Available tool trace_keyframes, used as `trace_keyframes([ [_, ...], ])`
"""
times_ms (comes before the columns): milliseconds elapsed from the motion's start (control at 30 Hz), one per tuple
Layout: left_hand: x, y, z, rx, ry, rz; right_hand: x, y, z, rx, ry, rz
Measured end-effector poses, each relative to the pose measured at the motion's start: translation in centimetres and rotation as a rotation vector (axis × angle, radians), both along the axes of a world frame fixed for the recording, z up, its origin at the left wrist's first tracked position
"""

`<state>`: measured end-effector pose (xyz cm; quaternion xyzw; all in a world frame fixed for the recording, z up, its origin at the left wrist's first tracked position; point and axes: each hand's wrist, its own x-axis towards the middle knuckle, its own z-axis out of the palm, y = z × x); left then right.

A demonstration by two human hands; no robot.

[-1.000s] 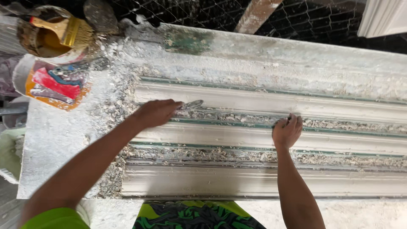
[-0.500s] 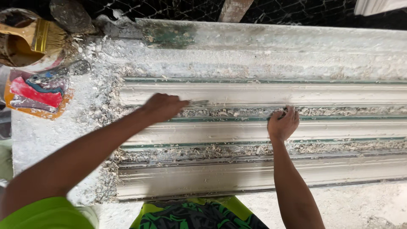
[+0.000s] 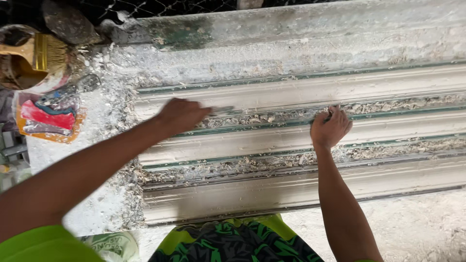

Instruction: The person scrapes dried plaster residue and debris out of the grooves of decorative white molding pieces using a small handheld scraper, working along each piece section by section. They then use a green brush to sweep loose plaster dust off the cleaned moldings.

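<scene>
head view: our left hand (image 3: 180,115) grips a small scraper (image 3: 221,110) on the white moulding (image 3: 291,140); right hand (image 3: 330,128) curls closed against its debris-filled groove. at far left, a tub (image 3: 19,77) holds a brush (image 3: 46,52).

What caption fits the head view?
Left hand works a metal scraper along a white moulding; right hand braces it.
</scene>
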<state>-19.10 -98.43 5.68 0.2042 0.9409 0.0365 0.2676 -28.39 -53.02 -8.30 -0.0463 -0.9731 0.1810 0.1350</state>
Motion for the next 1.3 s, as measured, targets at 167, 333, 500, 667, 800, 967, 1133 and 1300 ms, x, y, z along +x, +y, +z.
trace_keyframes([
  [167,-0.2,0.0,-0.7,-0.033,-0.207,0.107,0.0,0.1,-0.7,-0.007,-0.013,-0.011],
  [333,-3.4,7.0,-4.8,0.178,0.131,-0.019,0.0,0.0,-0.2,0.024,0.029,0.009],
  [500,-0.6,0.9,-0.8,-0.031,-0.198,0.111,0.1,-0.2,0.1,0.0,0.011,-0.005],
  [667,-3.1,4.7,-0.7,0.088,-0.201,0.155,-0.2,-0.5,0.0,0.038,-0.049,-0.012],
  [800,-6.1,11.3,-4.2,0.19,0.005,-0.016,-0.1,-0.5,0.9,-0.005,-0.055,0.0],
  [967,-2.7,5.7,-2.2,-0.01,0.017,-0.101,0.5,-0.3,1.4,-0.007,0.024,0.054],
  [1133,-2.4,4.1,0.6,-0.046,-0.159,0.055,0.5,-0.3,0.5,-0.033,0.02,0.054],
  [1300,-8.9,15.2,-4.0,0.24,0.079,-0.036,0.4,-0.4,1.4,-0.085,0.022,0.071],
])
